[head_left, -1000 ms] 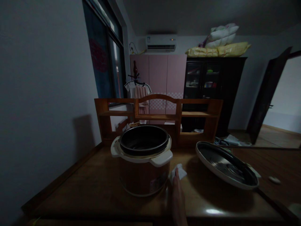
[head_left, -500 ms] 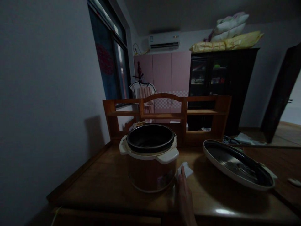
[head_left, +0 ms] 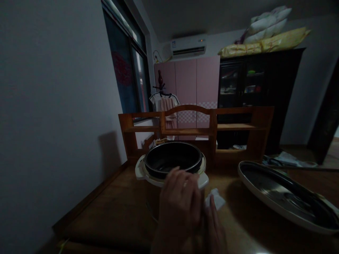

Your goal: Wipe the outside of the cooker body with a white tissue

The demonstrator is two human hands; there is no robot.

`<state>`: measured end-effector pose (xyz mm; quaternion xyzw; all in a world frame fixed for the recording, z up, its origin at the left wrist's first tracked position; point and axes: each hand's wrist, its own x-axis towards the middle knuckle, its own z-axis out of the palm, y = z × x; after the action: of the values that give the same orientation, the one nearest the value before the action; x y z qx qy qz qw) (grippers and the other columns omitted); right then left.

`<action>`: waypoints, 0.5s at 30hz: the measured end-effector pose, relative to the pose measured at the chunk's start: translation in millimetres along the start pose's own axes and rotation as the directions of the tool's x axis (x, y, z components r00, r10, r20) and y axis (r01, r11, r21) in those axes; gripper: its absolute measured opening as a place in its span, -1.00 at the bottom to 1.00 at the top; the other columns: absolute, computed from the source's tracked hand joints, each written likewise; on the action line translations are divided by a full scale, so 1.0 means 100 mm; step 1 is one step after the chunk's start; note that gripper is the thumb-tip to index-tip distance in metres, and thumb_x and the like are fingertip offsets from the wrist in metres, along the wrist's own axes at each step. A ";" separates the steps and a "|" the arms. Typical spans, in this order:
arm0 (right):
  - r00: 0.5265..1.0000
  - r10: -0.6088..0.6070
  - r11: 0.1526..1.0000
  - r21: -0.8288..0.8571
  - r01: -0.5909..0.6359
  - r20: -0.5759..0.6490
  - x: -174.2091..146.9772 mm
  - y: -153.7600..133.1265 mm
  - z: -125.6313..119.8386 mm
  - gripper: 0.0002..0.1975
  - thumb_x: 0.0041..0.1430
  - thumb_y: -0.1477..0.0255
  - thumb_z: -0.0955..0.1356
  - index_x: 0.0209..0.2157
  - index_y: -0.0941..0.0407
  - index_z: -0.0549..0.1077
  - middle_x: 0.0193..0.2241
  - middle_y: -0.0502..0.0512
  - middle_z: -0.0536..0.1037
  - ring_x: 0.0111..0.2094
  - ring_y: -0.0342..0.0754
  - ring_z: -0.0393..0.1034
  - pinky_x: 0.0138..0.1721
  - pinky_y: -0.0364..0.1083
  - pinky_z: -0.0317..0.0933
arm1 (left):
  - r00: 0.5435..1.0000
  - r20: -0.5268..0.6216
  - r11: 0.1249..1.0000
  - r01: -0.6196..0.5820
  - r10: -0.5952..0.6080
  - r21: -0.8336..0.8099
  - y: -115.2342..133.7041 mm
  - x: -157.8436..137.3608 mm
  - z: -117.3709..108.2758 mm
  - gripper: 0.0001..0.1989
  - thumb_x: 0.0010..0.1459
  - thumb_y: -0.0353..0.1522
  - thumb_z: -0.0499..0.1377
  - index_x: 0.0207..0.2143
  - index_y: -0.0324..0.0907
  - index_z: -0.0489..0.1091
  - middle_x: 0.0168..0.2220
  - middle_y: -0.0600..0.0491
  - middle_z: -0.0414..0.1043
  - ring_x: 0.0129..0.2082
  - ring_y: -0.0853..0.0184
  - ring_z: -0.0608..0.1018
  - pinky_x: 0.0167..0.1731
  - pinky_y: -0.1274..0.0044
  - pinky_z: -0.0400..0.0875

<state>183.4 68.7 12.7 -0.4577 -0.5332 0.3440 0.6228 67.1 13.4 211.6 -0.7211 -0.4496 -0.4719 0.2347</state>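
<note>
An electric cooker [head_left: 156, 180] with pale handles stands on the wooden desk, its dark inner pot [head_left: 169, 155] uncovered. My left hand [head_left: 177, 204] is in front of the cooker, fingers bent near the front handle and hiding part of it. Blur keeps me from telling whether it touches the cooker or holds anything. Just right of it, low beside the cooker, my right hand [head_left: 215, 225] has its fingers closed on a crumpled white tissue [head_left: 217, 199]. To the right, the cooker's round lid [head_left: 280, 197] lies with its inner side up.
A wooden shelf rack [head_left: 188, 131] rises along the back of the desk [head_left: 119, 208]. The wall [head_left: 66, 123] borders the desk on the left. Behind stand pink wardrobes [head_left: 185, 81] and a dark cabinet [head_left: 280, 88] with bags on top.
My left hand has come into view in front of the cooker. My right hand stays beside the cooker with the tissue. The view has shifted slightly.
</note>
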 end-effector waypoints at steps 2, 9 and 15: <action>0.999 0.048 0.999 -0.024 -0.048 0.025 0.03 0.06 -0.02 -0.25 0.25 -0.08 0.16 0.35 0.02 0.09 0.35 -0.01 0.09 0.37 0.13 -0.08 0.36 0.15 -0.12 | 0.989 -0.105 0.991 0.113 -0.106 0.066 -0.33 0.10 -0.02 -0.77 0.27 -0.45 0.01 -0.09 -0.11 0.39 -0.13 0.01 0.49 -0.04 0.24 0.47 0.19 0.22 0.23; 0.999 -0.001 1.000 -0.023 0.002 0.046 0.01 0.20 0.03 -0.33 0.33 0.00 0.10 0.37 -0.04 -0.01 0.37 -0.10 0.00 0.38 0.08 -0.12 0.36 0.14 -0.12 | 0.964 -0.033 0.951 0.266 -0.264 0.158 -0.97 0.02 0.02 -0.73 0.33 -0.36 -0.06 -0.31 -0.13 0.42 -0.29 0.04 0.49 -0.16 0.24 0.48 0.13 0.27 0.24; 0.992 0.107 0.994 0.008 -0.107 0.073 0.05 0.17 0.02 -0.29 0.31 -0.03 0.14 0.37 0.00 0.00 0.36 -0.03 0.03 0.37 0.13 -0.10 0.36 0.20 -0.13 | 0.939 -0.169 0.950 0.310 -0.299 0.043 -1.01 -0.07 0.16 -0.66 0.33 -0.36 -0.11 -0.43 -0.11 0.37 -0.36 0.04 0.46 -0.15 0.24 0.46 0.14 0.27 0.21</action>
<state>183.7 80.0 -1.6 -0.4691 -0.5278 0.3965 0.5866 -14.7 71.6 189.2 -0.5939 -0.5515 -0.5434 0.2188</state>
